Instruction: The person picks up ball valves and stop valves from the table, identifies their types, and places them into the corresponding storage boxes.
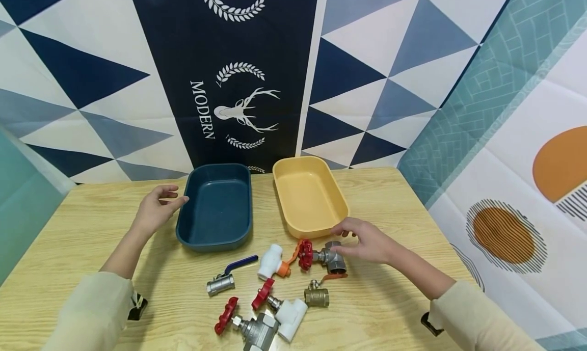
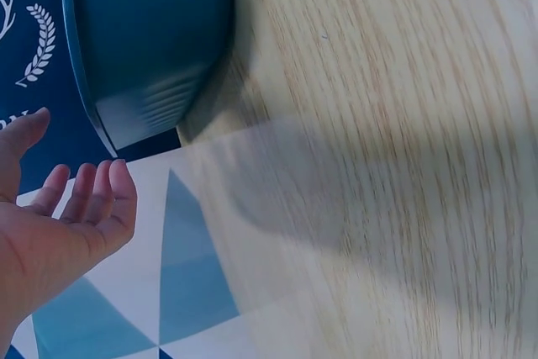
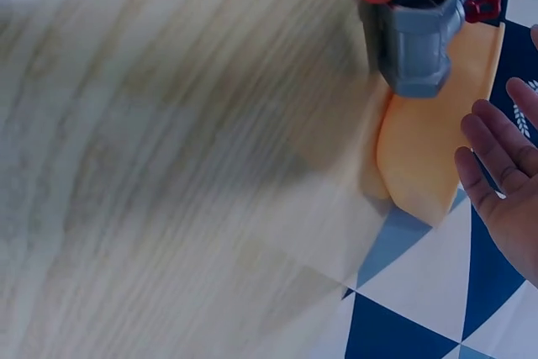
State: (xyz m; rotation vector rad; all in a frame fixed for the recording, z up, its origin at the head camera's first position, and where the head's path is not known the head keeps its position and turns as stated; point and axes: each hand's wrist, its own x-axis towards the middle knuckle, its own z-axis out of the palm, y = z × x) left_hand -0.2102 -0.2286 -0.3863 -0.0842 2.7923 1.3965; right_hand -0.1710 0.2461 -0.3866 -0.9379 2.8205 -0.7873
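Observation:
In the head view my left hand (image 1: 160, 208) hovers at the left rim of a dark blue bin (image 1: 215, 243), its fingers loosely bent with nothing between them. The left wrist view shows those fingertips close beside the bin's wall (image 2: 160, 98). My right hand (image 1: 364, 240) is by the near right corner of a yellow bin (image 1: 313, 230), above a grey metal gate valve (image 1: 337, 262) with a red handwheel (image 1: 305, 255). Its fingers are relaxed and hold nothing. In the right wrist view the palm (image 3: 513, 208) is apart from the grey valve (image 3: 412, 52).
Nearer me lie a blue-levered ball valve (image 1: 221, 284), a white ball valve (image 1: 270, 262) with an orange lever, a brass ball valve (image 1: 316, 296), a white gate valve (image 1: 291, 318) and another metal gate valve (image 1: 259, 331). A patterned cloth (image 1: 229, 152) stands behind the wooden table (image 1: 385, 193).

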